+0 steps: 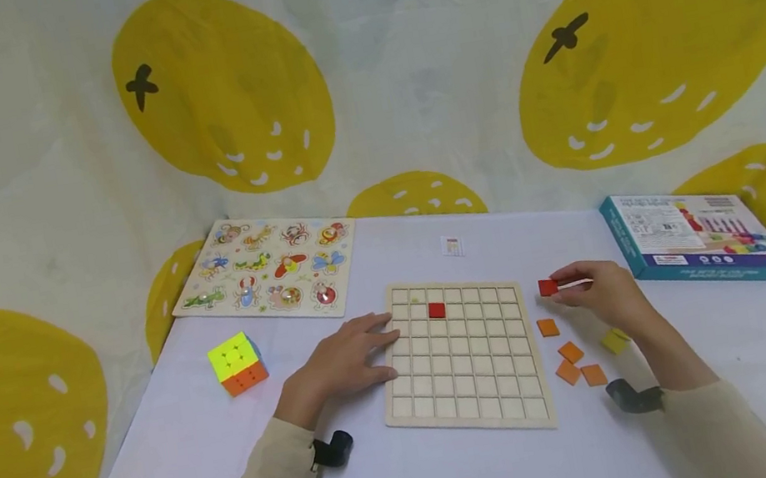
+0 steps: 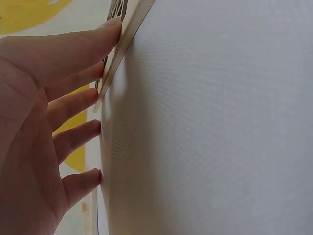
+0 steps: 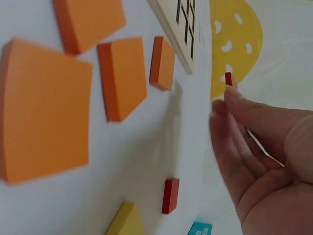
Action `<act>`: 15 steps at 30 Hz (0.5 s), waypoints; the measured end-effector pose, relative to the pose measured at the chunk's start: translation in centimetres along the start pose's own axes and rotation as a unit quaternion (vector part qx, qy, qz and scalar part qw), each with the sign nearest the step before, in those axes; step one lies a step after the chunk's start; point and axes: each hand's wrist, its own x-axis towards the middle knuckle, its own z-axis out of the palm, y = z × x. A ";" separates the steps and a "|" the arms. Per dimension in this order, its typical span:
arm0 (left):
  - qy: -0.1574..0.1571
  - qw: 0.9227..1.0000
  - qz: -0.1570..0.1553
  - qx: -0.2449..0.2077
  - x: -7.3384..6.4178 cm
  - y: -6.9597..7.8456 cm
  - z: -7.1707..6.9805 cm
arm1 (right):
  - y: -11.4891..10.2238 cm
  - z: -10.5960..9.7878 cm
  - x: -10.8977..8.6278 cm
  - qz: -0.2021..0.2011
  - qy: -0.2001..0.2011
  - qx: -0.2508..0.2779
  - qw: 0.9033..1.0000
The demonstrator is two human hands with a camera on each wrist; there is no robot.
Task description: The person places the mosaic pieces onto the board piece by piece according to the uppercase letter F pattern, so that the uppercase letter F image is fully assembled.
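Observation:
A wooden grid board (image 1: 472,427) lies on the table, with one red square tile (image 1: 436,310) in a cell of an upper row. My left hand (image 1: 344,361) rests at the board's left edge; fingertips and thumb touch the rim, fingers spread. Right of the board, my right hand (image 1: 609,298) pinches another red tile (image 1: 547,287) between thumb and fingers, held above the table in the right wrist view. Below that hand lie several orange tiles (image 1: 570,352) and yellow ones (image 1: 615,341). A further red tile (image 3: 170,196) lies on the table, hidden by the hand in the head view.
A speed cube (image 1: 237,363) sits left of my left hand. Behind it lies an insect picture puzzle board (image 1: 266,269). At the right back is a teal toy box (image 1: 698,237). A small printed card (image 1: 453,246) lies beyond the grid board, before a fruit-patterned cloth.

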 end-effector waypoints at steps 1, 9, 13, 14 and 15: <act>-0.001 1.000 -0.001 0.000 0.0 0.0 0.0 | -0.2 0.1 0.0 -0.004 0.002 0.007 1.000; -0.002 1.000 0.006 0.007 -0.2 0.0 0.2 | -1.9 1.0 -0.1 0.006 0.001 0.034 0.999; 0.003 1.000 0.007 0.013 -0.2 0.1 0.1 | -2.2 1.3 0.2 -0.019 0.006 0.035 0.999; 0.003 1.000 0.007 0.013 -0.2 0.1 0.1 | -2.2 1.5 0.2 -0.020 0.006 0.037 0.999; 0.004 1.000 0.007 0.014 -0.2 0.0 0.1 | -2.3 1.6 0.2 -0.020 0.006 0.036 0.999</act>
